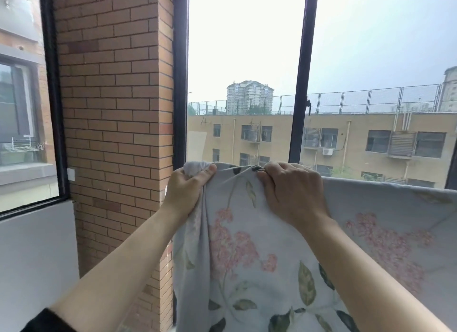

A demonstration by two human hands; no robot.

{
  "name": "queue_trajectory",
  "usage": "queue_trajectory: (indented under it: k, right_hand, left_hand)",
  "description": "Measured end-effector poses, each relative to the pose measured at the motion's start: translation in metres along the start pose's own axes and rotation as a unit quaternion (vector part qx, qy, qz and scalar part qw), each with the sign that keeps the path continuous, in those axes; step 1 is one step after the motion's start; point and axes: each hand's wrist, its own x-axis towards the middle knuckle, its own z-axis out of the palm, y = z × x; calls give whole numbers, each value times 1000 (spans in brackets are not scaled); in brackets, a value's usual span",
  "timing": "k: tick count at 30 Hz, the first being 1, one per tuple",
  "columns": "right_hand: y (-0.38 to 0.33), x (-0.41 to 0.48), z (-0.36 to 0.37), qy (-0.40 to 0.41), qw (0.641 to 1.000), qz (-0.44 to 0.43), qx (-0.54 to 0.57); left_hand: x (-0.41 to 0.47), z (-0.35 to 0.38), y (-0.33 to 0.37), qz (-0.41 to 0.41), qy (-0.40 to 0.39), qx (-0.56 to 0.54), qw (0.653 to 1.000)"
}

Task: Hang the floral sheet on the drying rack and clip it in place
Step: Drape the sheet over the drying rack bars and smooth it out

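View from behind the person's shoulders, facing a glazed corner. The floral sheet [247, 257], pale blue-grey with pink blossom clusters and green leaves, hangs in front of the right-hand window. Its top edge runs from the middle of the scene, rising slightly and then level, to the right border. Whatever carries that edge is hidden under the cloth.

The left hand [188, 187] grips the sheet's left top corner. The fingers are curled round a bunched knot of fabric and the thumb is pressed along its top. The right hand [294, 190] sits just beside it on the same edge, knuckles up, with its fingers hooked over the hem and clamped on a fold. A short, slack span of cloth bridges the two hands. Below the left hand the sheet's side edge falls in vertical pleats.

That side edge lies close to the black window frame [180, 72] and the brick pillar [111, 109]; I cannot tell whether it touches either. A black mullion [303, 72] rises behind the right hand. Left of the pillar, a white wall [37, 257] under a second window [24, 109] leaves open floor-side space beside the left forearm, which ends in a dark sleeve [49, 321]. To the right, the cloth fills the lower scene to the border. Above the top edge there is only glass, and beyond it a yellow building [346, 138].
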Motion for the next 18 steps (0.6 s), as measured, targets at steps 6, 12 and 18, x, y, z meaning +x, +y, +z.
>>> queue_trajectory:
  k: [6,12,18]
  right_hand:
    - [-4,2,6,16,1000,-9,4]
    - [-2,4,12,30,999,-10,11]
    - [2,6,10,23,1000,-16,5]
  left_hand:
    - [3,-11,-7,72,40,89,993]
    - [-23,-22,-47,-11,110,93,990]
    - [-33,-13,-62,-11,106,97,990]
